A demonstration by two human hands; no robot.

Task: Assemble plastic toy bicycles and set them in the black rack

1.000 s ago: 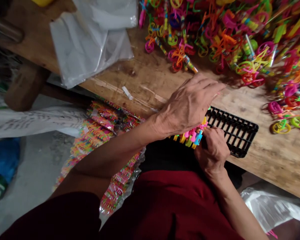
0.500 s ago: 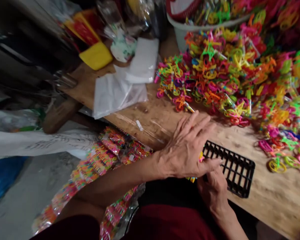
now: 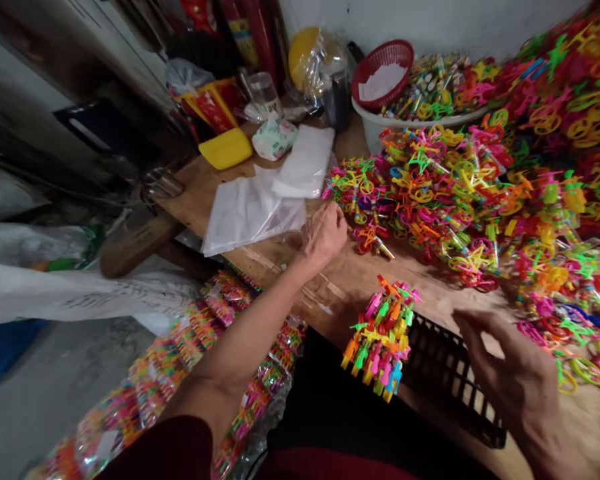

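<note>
My left hand (image 3: 326, 233) is closed, fingers curled under, beside the left edge of a heap of small bright plastic toys (image 3: 425, 193). Whatever its fingers pinch, if anything, is hidden. A black slotted rack (image 3: 440, 360) lies at the table's front edge. Close-set rows of colourful plastic pieces (image 3: 380, 337) stand in its left end. Over the rack's right end is my right hand (image 3: 523, 383), blurred by motion. A gap shows between its thumb and finger, but its fingertips are too smeared to read.
Clear plastic bags (image 3: 250, 210) lie flat on the wooden table (image 3: 190, 190). Behind the heap stands a grey tub (image 3: 375, 130) of small tubes with a red basket (image 3: 405, 57) on it. Packed bags of toys (image 3: 165, 373) hang or lie below at my left.
My left hand has moved off the rack, up and left toward the bags, and its fingers have curled. My right hand has shifted right. The filled rows of the rack are now uncovered.
</note>
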